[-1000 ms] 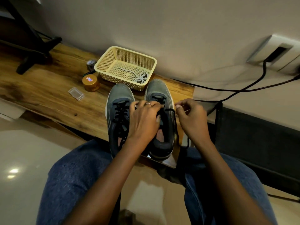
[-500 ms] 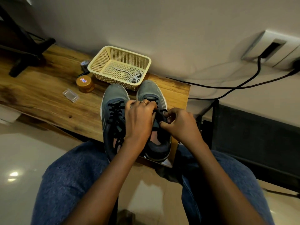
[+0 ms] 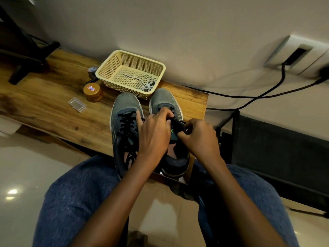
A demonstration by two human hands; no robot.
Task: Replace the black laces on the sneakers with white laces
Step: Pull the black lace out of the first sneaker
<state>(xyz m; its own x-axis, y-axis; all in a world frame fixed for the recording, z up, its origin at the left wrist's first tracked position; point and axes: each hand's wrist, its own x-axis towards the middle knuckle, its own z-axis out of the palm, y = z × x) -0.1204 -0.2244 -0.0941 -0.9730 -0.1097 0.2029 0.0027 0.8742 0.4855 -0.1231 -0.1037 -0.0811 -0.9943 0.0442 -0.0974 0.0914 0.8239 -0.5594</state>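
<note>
Two grey sneakers stand side by side, toes away from me, at the near edge of a wooden table [image 3: 44, 104]. The left sneaker [image 3: 125, 111] keeps its black lace [image 3: 127, 124] threaded. My left hand [image 3: 154, 132] lies over the right sneaker [image 3: 164, 101], fingers curled on its lace area. My right hand [image 3: 199, 136] pinches the black lace and tongue [image 3: 175, 128] at that shoe's right side. White laces [image 3: 147, 85] lie coiled in a cream basket [image 3: 106, 68] just beyond the toes.
A brown jar [image 3: 93, 92] with a red-and-white label and a small clear plastic box [image 3: 77, 104] sit left of the shoes. Black cables [image 3: 249, 97] run along the wall to a socket at the right. My blue-jeaned knees [image 3: 80, 193] are below the table edge.
My right hand has come in from the right, where it held the lace pulled out, and now pinches at the right shoe's tongue. My left hand stays on that shoe.
</note>
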